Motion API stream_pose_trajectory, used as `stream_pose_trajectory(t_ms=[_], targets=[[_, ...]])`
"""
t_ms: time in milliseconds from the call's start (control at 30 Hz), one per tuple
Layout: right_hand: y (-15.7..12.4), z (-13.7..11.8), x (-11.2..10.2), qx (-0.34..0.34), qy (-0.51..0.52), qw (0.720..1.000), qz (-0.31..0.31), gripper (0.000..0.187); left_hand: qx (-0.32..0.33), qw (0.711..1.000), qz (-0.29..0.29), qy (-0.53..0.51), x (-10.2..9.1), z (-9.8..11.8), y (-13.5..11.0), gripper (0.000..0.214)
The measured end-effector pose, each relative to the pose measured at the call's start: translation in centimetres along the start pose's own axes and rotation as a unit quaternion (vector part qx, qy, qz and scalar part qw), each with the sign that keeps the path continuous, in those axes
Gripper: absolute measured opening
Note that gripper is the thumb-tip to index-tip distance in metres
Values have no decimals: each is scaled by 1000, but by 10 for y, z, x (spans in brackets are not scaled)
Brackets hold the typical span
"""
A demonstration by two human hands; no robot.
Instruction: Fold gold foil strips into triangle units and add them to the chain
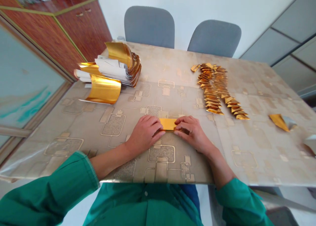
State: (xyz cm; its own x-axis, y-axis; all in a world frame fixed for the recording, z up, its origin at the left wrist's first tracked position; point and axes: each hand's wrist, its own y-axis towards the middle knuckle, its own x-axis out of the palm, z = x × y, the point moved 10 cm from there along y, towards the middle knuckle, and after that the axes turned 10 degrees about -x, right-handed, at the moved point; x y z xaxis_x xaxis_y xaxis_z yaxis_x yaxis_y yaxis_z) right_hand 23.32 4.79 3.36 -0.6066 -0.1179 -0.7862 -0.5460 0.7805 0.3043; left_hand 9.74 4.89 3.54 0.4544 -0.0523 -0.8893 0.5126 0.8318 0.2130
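A narrow strip of folded gold foil paper (168,124) lies flat on the table (81,124) in front of me. My left hand (144,132) presses on its left end with curled fingers. At the strip's right end, my right hand (194,132) pinches the paper, fingers closed on it. Both hands rest on the tabletop, and my green sleeves are pushed up my forearms.
A stack of curled gold and white foil sheets (116,69) sits at the far left. Several folded gold pieces (217,89) lie in rows at the right. One loose folded gold and silver piece (282,122) lies near the right edge. Two grey chairs (149,27) stand behind the table.
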Motion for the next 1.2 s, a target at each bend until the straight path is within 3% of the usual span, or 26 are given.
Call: stream_pose_trajectory(t_ms=[233,633,1200], targets=[[0,6,-1,26,16,1000,1,11,-42,999,18,-6,-2,-6,6,12],[-2,18,-3,133,-74,988,22,14,-59,998,20,18,-2,-7,10,13],[-6,17,-4,152,-92,984,26,18,-87,996,3,20,-1,-13,11,18]])
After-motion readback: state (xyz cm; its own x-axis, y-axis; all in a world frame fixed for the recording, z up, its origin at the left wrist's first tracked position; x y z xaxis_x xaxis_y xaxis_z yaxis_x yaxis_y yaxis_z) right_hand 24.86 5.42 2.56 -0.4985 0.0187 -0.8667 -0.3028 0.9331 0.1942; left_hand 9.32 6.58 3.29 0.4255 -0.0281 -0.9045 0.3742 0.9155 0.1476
